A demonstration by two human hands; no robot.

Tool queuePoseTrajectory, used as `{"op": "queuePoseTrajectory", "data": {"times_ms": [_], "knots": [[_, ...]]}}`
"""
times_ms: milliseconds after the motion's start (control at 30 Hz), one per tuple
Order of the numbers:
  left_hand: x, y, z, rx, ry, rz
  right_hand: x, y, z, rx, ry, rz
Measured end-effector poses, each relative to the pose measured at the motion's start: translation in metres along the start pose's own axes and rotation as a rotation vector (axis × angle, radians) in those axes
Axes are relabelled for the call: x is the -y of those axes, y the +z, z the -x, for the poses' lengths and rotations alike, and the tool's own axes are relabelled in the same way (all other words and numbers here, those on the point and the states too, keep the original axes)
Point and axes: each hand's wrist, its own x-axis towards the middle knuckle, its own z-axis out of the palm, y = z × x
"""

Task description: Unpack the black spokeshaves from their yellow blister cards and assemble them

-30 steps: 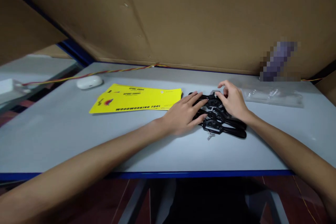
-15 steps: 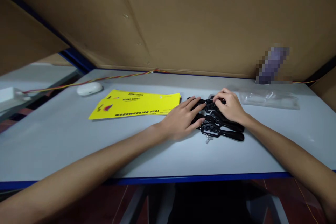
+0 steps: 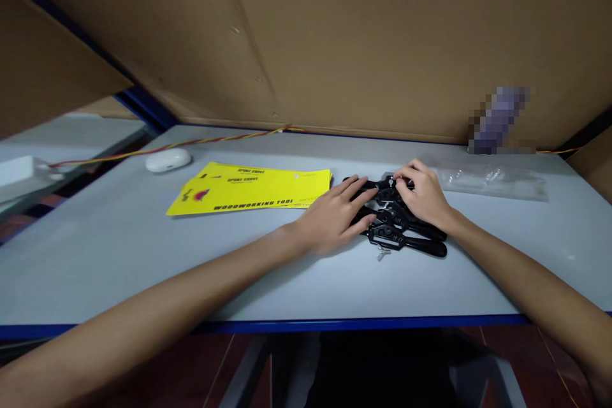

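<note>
Several black spokeshaves (image 3: 388, 237) lie close together in a row on the grey table, right of centre. A silver wing screw (image 3: 382, 253) sticks out from the nearest one. My left hand (image 3: 336, 213) rests across their left handles with its fingers spread. At the far end of the row, my right hand (image 3: 421, 193) has its fingers curled round the right part of the farthest spokeshave (image 3: 385, 182); some of that grip is hidden. Left of the row are overlapping yellow cards (image 3: 258, 190) printed "SPOKE SHAVE" and "WOODWORKING TOOL".
Clear plastic bags (image 3: 497, 180) lie at the right rear. A white rounded case (image 3: 168, 160) sits at the left rear, beside a red and yellow cable (image 3: 215, 140). A cardboard wall (image 3: 363, 44) closes off the back. The table's blue edge (image 3: 335, 325) runs along the front.
The right hand has shifted slightly, uncovering more of the metal screw on the farthest spokeshave. The left hand stays spread over the handles. The whole view has moved a little.
</note>
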Motion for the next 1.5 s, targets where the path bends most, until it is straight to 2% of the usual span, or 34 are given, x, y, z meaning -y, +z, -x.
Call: {"op": "queuePoseTrajectory", "data": {"times_ms": [167,333,1067,1267,1500], "knots": [[0.0007,0.0005,0.0004,-0.005,0.003,-0.001,0.0016,-0.0007,0.0015,0.050,0.005,0.015],[0.0001,0.0001,0.0008,-0.001,-0.005,0.001,0.0074,-0.0058,0.0045,0.186,-0.032,0.062],[-0.0002,-0.0007,0.0004,0.022,-0.014,0.003,0.0011,-0.0005,0.0012,0.031,0.000,0.027],[0.0001,-0.0004,0.0008,0.010,-0.015,0.004,0.0046,-0.0021,0.0018,0.092,-0.001,0.001],[0.0002,0.0001,0.0013,0.009,-0.011,0.007,0.0029,-0.0042,0.0042,0.186,-0.039,0.068]]}}
